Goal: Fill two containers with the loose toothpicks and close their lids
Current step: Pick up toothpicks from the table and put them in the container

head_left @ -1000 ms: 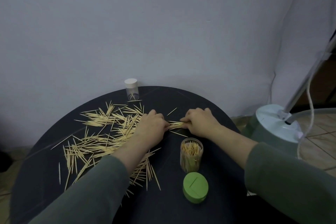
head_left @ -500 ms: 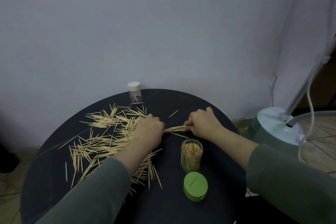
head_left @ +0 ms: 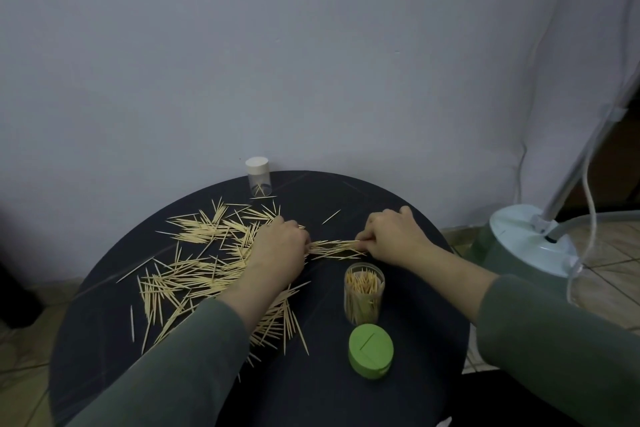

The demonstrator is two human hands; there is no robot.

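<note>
- Bundle of toothpicks lies flat on worktop btwn the two hands, long axis running left–right, roughly level w/ both sets of knuckles.
- Right hand: fingers curled, pinching bundle's right end. Left hand: fingers curled down over left end & edge of the pile; whether it truly grips those ends, can't tell.
- Open jar stands upright just near side of bundle, nearer right hand; mouth faces up, so bundle prob needs turning from flat to vertical before it drops in.
- Jar already well packed w/ picks, tips up.
- Green lid off, lying flat on worktop just on the near side of jar.
- 2nd jar at far edge, white cap on, only a few picks at its bottom; well apart from both hands.
- Loose pile spread left of & under left arm; too many to count, easily dozens. One stray pick beyond bundle.
- Count: 2 jars, 2 lids (1 on, 1 off), 2 hands, 1 bundle.
</note>
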